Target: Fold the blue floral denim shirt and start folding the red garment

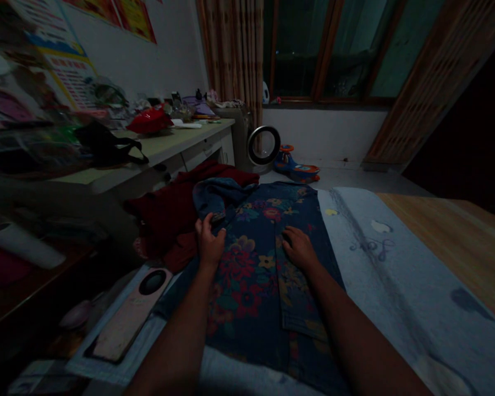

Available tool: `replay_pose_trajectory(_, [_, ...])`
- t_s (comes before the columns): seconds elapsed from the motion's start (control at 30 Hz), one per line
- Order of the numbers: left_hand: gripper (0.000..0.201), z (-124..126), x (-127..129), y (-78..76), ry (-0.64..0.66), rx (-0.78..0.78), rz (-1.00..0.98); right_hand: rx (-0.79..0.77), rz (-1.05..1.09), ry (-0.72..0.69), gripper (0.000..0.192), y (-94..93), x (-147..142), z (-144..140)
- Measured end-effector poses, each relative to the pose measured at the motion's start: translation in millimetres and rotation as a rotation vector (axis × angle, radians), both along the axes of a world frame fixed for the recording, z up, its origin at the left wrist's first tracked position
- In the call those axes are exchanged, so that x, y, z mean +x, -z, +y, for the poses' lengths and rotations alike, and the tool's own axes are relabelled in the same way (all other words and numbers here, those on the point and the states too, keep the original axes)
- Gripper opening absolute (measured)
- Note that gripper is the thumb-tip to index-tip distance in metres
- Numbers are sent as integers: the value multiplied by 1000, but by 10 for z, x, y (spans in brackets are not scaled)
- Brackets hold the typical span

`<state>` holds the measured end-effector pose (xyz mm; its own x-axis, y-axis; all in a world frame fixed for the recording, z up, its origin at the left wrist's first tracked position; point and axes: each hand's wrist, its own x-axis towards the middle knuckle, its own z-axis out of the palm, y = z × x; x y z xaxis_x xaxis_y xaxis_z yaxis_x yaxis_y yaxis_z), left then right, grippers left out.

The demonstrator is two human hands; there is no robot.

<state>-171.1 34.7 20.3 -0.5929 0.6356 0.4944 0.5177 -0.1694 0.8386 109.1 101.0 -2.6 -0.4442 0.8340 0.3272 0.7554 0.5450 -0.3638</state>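
A dark blue floral jacket (241,286) lies spread over the light blue bed cover (367,242). One of its sleeves (292,286) is folded inward along the body, cuff towards me. My left hand (210,245) is at the far left side of the jacket, finger and thumb closed about a cuff edge, beside a turned-back, paler blue part (216,192). My right hand (300,248) rests on the folded sleeve, its fingers slightly bent and nothing visibly gripped. Dark red clothing (169,212) is heaped just beyond my left hand.
A pink board-like object with a dark round disc (154,281) lies at the bed's left edge. A cluttered desk (160,146) runs along the left wall. Farther off stand an appliance with its round door open (264,127) and a blue-orange ride-on toy (297,168). Wooden boarding (449,231) borders the right.
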Motion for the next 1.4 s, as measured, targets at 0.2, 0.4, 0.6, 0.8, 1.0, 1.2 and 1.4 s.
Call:
replay_pose_trajectory(0.2, [40,-184,535,-139,328,-94,660,63,103,-35,43,19,16,12])
replay_pose_trajectory(0.4, [26,-328,933,-158,810,-227,829,109,223,-140,58,-76,6,-67])
replay_pose_trajectory(0.6, [22,-318,859,-159,686,-238,623,25,140,-237,41,-221,-46,-203])
replay_pose_trajectory(0.8, [25,-229,753,-90,471,-242,546,-47,59,-255,50,-273,-132,-297])
replay_pose_trajectory(1.0, [26,-202,639,-105,195,-297,591,-96,371,-181,40,-269,-105,-245])
replay_pose_trajectory(1.2, [35,-220,436,-65,-55,-499,691,-178,957,285,38,-292,134,-33])
replay_pose_trajectory(1.4, [47,-330,176,-94,-185,-675,709,-221,1126,478,45,-222,321,153])
